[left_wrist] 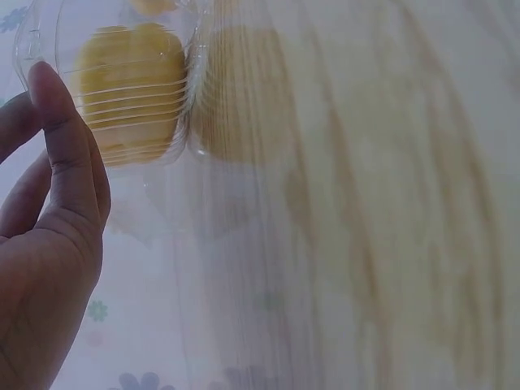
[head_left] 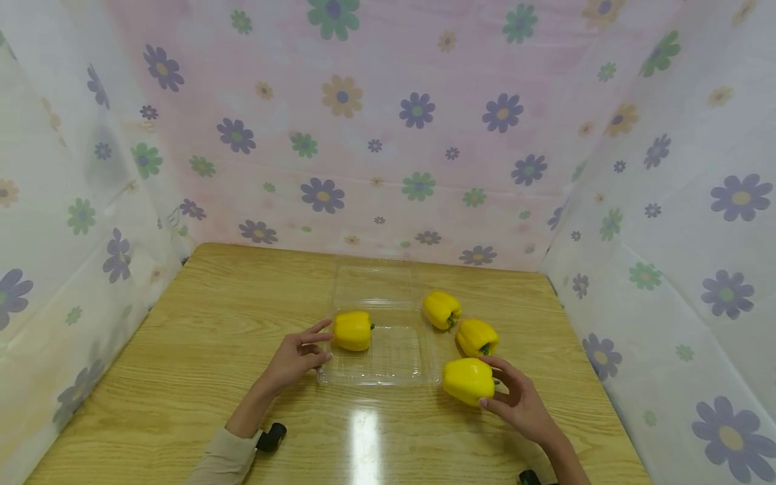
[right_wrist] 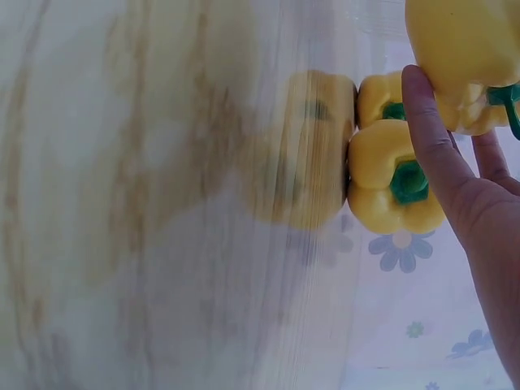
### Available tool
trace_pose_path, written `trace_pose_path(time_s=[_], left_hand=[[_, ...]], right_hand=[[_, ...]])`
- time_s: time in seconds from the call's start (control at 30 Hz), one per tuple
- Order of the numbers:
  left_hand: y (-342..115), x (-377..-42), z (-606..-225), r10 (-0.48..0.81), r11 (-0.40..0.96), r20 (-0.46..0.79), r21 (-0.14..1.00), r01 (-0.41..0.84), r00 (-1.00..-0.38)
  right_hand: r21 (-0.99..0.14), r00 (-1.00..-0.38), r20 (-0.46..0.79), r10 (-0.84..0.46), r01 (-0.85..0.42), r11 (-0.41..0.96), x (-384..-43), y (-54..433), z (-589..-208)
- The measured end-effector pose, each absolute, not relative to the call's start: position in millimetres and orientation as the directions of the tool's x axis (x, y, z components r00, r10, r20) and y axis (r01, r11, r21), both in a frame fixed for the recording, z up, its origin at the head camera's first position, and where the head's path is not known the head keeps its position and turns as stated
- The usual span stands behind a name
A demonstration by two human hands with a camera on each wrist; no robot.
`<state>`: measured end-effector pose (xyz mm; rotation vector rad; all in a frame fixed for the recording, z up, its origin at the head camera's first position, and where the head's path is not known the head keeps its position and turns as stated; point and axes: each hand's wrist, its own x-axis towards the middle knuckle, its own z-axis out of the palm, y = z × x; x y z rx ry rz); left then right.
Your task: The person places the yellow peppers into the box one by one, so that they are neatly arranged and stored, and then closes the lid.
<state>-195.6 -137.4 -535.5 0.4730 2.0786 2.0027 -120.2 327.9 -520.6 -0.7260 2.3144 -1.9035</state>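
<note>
A yellow bell pepper is held in my right hand, raised off the table with its green stem toward the palm. In the right wrist view, the fingers and thumb grip this pepper from its stem end. My left hand holds the left edge of a clear plastic container, its thumb against the rim in the left wrist view. Another yellow bell pepper lies on its side in the container's left part, stem pointing right. The container's hinged lid is laid back, away from me.
Two more yellow bell peppers, a farther one and a nearer one, lie on the wooden table right of the container. Flower-patterned cloth encloses the table's back and sides.
</note>
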Motion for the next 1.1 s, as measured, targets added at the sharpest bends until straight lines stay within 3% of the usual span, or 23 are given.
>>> trace_pose_path(time_s=[0.5, 0.9, 1.1], left_hand=[[-138, -196, -532, 0.389, 0.008, 0.048, 0.998, 0.056, -0.92], [-140, -194, -532, 0.393, 0.02, 0.082, 0.995, 0.097, -0.916], [-139, -195, -533, 0.398, 0.011, 0.089, 0.995, 0.102, -0.913]], right_hand=[[-0.938, -0.888, 0.276, -0.366, -0.332, 0.098, -121, 323, -516], [-0.91, -0.896, 0.323, -0.304, -0.382, 0.16, -124, 312, -511], [-0.911, -0.891, 0.361, -0.274, -0.4, 0.102, -125, 304, -515]])
